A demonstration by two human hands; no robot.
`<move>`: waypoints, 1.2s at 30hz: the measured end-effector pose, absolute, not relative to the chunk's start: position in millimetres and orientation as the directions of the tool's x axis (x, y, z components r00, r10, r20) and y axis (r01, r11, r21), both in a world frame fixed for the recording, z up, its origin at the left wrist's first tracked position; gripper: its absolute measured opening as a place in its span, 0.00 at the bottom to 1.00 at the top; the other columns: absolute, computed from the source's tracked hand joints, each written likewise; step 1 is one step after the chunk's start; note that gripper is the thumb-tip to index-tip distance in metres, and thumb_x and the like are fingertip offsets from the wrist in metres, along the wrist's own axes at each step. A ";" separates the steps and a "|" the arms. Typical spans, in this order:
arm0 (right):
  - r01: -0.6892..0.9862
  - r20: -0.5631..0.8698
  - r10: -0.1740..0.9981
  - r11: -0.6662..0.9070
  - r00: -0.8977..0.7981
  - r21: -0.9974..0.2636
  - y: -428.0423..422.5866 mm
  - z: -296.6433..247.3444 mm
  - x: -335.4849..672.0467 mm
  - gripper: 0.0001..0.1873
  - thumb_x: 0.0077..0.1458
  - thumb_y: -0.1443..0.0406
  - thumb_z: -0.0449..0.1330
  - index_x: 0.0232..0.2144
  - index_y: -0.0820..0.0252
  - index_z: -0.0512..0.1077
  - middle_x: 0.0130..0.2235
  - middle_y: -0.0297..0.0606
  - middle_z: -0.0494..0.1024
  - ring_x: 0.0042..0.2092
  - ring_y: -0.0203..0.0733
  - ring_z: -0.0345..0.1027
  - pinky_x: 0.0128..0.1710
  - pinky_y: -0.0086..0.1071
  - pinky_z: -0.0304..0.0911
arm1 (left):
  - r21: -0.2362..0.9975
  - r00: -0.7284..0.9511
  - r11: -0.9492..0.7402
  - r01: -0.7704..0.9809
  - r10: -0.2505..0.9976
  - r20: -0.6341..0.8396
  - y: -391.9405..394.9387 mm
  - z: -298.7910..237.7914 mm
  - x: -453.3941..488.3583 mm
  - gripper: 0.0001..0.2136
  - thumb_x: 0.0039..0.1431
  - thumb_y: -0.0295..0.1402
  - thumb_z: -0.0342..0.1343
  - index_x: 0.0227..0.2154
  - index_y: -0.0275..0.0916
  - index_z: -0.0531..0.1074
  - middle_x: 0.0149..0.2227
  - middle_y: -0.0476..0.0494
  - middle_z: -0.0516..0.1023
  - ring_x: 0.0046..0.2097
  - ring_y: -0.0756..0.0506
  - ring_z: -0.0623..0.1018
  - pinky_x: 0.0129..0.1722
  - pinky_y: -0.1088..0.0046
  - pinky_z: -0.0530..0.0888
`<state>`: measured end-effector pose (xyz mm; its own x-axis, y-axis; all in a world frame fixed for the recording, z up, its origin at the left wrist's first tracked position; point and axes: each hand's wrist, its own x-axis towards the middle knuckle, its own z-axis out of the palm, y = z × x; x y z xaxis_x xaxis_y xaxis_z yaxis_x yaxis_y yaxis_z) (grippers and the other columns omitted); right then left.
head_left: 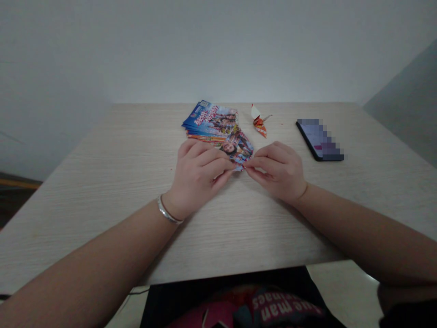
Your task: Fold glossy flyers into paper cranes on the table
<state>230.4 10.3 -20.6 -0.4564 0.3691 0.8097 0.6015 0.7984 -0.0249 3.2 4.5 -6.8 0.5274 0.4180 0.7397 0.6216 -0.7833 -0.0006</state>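
Observation:
Both hands meet at the near edge of a printed sheet of paper (243, 145), which shows a face and blue and red colours. My left hand (201, 166), with a silver bracelet at the wrist, pinches its lower corner between thumb and fingers. From the other side, my right hand (278, 168) pinches the same corner, the fingertips of the two hands close together. How the paper is folded there is partly hidden by the fingers. Just behind, a fanned stack of printed leaflets (213, 119) lies next to the sheet.
A folded orange and white paper crane (259, 123) sits behind my right hand. Farther right lies a black phone (316, 139), its screen partly pixelated. The pale wooden table (112, 173) ends at a plain wall (218, 50) at the back.

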 end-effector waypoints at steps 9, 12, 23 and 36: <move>0.597 0.813 0.417 0.795 -0.407 -0.109 9.3 -19.7 229.3 0.02 0.56 0.66 0.64 0.32 0.52 0.77 0.32 0.34 0.77 0.33 0.40 0.68 0.33 0.37 0.64 | -0.019 0.541 -0.810 0.586 0.374 0.754 4.8 -7.0 1.7 0.04 0.60 0.29 0.59 0.33 0.47 0.74 0.36 0.54 0.82 0.38 0.45 0.75 0.45 0.58 0.65; 0.599 0.814 0.432 0.790 -0.387 -0.135 12.4 -20.9 231.0 0.03 0.55 0.66 0.65 0.32 0.52 0.77 0.33 0.34 0.76 0.34 0.40 0.69 0.35 0.37 0.65 | 0.109 0.471 -0.811 0.575 0.437 0.766 6.0 -9.5 1.3 0.04 0.60 0.29 0.58 0.31 0.46 0.73 0.35 0.54 0.82 0.38 0.45 0.77 0.45 0.58 0.66; 0.510 0.795 0.565 0.762 -0.221 -0.400 16.3 -21.8 233.3 0.12 0.54 0.64 0.65 0.42 0.52 0.74 0.42 0.38 0.77 0.45 0.44 0.70 0.39 0.39 0.69 | 0.469 0.244 -0.745 0.475 0.623 0.743 12.7 -21.4 -1.7 0.07 0.66 0.40 0.54 0.37 0.43 0.72 0.39 0.45 0.79 0.43 0.44 0.77 0.47 0.60 0.73; 0.321 0.599 0.784 0.616 -0.162 -0.719 19.1 -33.7 232.7 0.16 0.50 0.63 0.68 0.42 0.55 0.71 0.40 0.33 0.78 0.39 0.37 0.73 0.37 0.33 0.71 | 0.396 0.200 -0.790 0.469 0.531 0.824 14.6 -18.7 -0.9 0.02 0.61 0.35 0.61 0.35 0.45 0.73 0.38 0.47 0.71 0.43 0.45 0.73 0.55 0.56 0.71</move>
<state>232.7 19.1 -33.7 -0.1623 0.7839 0.5993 0.3206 0.6163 -0.7193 -0.9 14.6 -18.7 0.1996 0.5310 0.8235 0.4688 -0.7898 0.3956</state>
